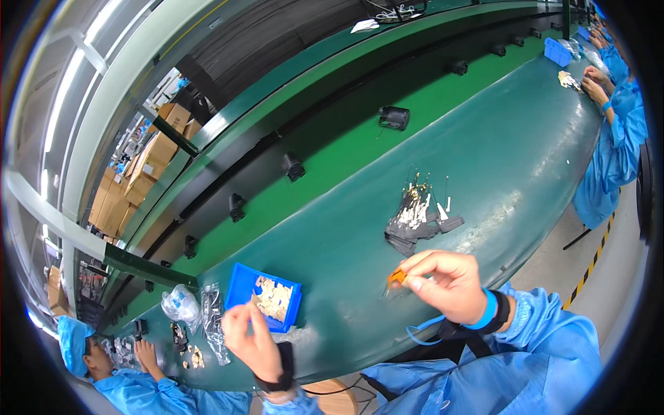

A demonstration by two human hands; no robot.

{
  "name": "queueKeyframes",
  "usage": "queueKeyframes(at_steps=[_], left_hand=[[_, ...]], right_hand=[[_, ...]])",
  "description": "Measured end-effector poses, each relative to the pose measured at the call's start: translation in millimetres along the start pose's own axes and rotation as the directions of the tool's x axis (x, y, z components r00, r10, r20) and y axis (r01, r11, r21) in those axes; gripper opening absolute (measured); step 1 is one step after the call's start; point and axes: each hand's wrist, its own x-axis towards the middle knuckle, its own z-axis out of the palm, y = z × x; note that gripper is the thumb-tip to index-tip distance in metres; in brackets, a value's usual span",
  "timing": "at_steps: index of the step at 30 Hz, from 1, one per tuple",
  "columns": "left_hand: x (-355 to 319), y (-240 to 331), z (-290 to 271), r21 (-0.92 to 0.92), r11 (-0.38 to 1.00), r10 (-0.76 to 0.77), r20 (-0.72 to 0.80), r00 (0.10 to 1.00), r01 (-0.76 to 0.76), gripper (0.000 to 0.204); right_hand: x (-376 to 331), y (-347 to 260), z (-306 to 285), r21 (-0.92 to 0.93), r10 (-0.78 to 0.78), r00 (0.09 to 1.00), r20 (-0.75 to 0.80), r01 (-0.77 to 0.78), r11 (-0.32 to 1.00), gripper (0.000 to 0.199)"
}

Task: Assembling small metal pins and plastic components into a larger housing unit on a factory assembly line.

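Right hand: the thumb and finger (446, 280) are pinching a small orange piece.
Orange piece (396, 278): it sticks out at the fingertips, on the left side of the hand, up above the table.
Which way it points: its long way looks slanted, with a thin dark end pointing down and a bit left, away from the palm.
What it looks like: bright and a little shiny, but too small for me to tell what it is made of.
Right wrist: a smooth blue band (487, 309) and a wide black band (503, 315) go around it.
Left hand: the fingertips (252, 339) are bunched close together in front of the blue tray; they are blurry, so I cannot tell if they hold anything.
Blue tray (296, 309): a box with straight sides, with flat cream bits (275, 297) heaped inside.
Bags: crinkly, see-through plastic (181, 304), just left of the tray.
Pile: soft-looking black strips (408, 235) with thin white sticks (415, 213) and gold tips, beyond the right hand.
Table: smooth dark green (339, 256), with shiny scuffed spots.
Behind it: a bright green strip (332, 162) with round black things (394, 117) along it.
Other people: one in blue (131, 391) at far left, more at far right (612, 166).
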Motion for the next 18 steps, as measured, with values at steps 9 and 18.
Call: queueKeyframes(at_steps=[9,18], left_hand=[[32,-68,-3,0.286,0.958,-0.070,0.254,0.965,-0.006,0.007],[11,9,-6,-0.298,0.910,-0.113,0.490,0.864,0.288,0.014]], right_hand=[[29,-26,-17,-0.494,-0.322,0.899,0.297,0.434,0.754,0.008],[28,-24,-16,-0.651,-0.427,0.752,0.503,0.654,0.385,0.014]])
